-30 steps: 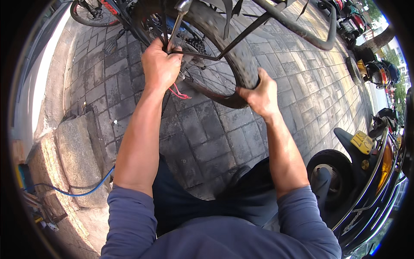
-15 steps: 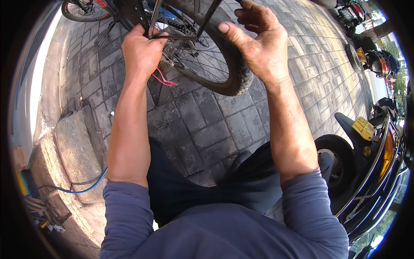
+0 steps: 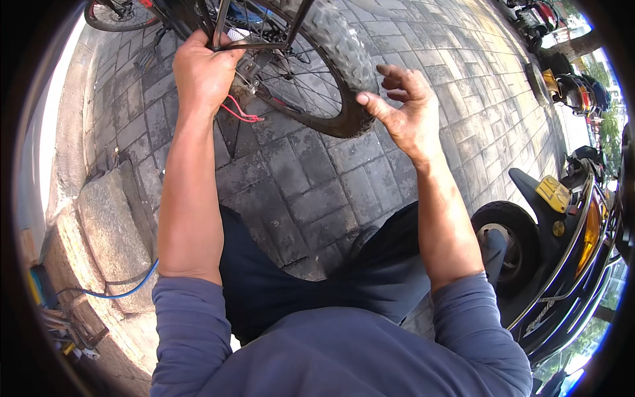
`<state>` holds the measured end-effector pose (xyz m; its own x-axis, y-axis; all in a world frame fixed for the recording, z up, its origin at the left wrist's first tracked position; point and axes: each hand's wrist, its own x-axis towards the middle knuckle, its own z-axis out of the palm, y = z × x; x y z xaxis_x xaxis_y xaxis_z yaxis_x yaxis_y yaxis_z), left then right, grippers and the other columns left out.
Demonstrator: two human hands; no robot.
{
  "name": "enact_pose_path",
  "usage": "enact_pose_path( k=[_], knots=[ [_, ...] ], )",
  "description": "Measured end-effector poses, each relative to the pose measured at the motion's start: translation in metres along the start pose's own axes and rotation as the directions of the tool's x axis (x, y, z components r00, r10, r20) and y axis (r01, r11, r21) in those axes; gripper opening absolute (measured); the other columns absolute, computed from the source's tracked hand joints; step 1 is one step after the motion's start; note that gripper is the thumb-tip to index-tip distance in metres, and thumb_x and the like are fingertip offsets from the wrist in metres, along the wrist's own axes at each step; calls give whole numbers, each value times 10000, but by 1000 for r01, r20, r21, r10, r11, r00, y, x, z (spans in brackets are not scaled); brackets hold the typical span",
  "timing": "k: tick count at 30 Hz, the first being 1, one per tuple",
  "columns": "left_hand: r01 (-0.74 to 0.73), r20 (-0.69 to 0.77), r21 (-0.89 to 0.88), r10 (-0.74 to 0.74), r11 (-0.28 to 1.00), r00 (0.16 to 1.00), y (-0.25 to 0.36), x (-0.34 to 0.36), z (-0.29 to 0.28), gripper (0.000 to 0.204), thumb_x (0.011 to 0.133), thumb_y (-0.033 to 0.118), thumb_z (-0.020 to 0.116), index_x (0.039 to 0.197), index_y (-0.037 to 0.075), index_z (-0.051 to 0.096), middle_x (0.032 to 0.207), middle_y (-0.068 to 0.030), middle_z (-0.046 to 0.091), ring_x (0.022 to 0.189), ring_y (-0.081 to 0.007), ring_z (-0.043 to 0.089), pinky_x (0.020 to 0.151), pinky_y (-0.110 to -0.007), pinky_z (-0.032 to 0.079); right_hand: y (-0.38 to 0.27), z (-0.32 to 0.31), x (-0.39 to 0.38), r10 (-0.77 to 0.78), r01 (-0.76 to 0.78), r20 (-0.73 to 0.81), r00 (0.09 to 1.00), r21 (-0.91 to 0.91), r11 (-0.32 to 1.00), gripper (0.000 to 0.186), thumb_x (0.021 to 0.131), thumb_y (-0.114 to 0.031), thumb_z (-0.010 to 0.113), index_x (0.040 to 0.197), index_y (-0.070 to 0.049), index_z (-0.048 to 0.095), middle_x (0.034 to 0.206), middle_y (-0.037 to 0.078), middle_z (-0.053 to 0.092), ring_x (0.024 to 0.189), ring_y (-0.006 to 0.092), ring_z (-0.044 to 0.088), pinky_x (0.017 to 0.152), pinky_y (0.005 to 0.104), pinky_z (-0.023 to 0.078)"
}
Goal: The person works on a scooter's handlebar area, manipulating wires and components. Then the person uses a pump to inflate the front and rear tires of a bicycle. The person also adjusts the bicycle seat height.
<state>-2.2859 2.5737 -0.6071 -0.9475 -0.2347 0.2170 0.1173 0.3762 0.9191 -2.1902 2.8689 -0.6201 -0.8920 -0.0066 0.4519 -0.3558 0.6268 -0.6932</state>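
A bicycle wheel with a knobby black tyre (image 3: 352, 106) and thin spokes stands at the top of the view. My left hand (image 3: 204, 74) is wrapped round the dark bicycle frame (image 3: 261, 46) beside the wheel's hub. To the right of the tyre is my right hand (image 3: 409, 112), its fingers and thumb apart and curved, with nothing between them. Its thumb tip is close to the tread; whether it touches I cannot tell. Below my left hand hangs a red cord (image 3: 239, 114). The upper tyre tread is blurred.
At the right stands a parked scooter (image 3: 552, 264) with a yellow plate. More motorbikes (image 3: 575, 92) line the far right. A stone kerb (image 3: 116, 228) with a blue hose (image 3: 135, 290) is at the left. Another bicycle's wheel (image 3: 119, 16) shows at the upper left.
My right hand has come down along the tyre, toward me, fingers still apart. The upper tread now looks smeared. My left hand, still on the frame, has shifted slightly left and up in the view.
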Motion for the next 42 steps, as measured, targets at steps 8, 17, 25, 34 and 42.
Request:
enact_pose_path(
  k=[8,17,25,34,42],
  knots=[
    [-49,32,22,48,999,998,-1,-8,2,125,730,50,771,828,28,697,739,-65,705,665,-115,617,637,-285,489,-6,26,-14,479,-452,123,869,-195,870,552,695,-186,861,1130,35,604,948,215,713,907,315,714,832,371,552],
    [-9,44,-46,11,999,999,4,-10,4,129,737,42,772,806,27,664,707,-50,686,649,-106,618,603,-272,486,-11,15,-16,349,-335,85,933,-148,931,904,614,-251,936,1353,15,490,1213,217,633,1181,323,599,1011,405,471],
    [21,26,18,-22,1000,999,5,-8,0,141,733,57,784,808,31,668,689,-54,683,632,-123,619,616,-292,491,-11,28,22,-22,13,-107,994,-85,996,610,640,-342,925,1047,38,677,861,139,665,796,245,660,748,352,553],
    [-18,51,-51,20,999,999,-4,-9,8,165,757,102,795,806,33,653,694,-32,653,627,-103,579,611,-279,475,16,11,-7,353,-405,200,914,387,829,697,821,-396,806,1278,68,559,1164,160,658,1112,244,606,1007,390,454],
    [-92,-12,-113,91,989,996,0,-21,14,167,760,136,787,849,44,681,684,-49,678,610,-117,617,603,-295,491,117,20,20,377,-671,598,707,400,625,221,911,-116,662,1082,23,664,983,67,702,877,131,643,809,298,525]
  ],
)
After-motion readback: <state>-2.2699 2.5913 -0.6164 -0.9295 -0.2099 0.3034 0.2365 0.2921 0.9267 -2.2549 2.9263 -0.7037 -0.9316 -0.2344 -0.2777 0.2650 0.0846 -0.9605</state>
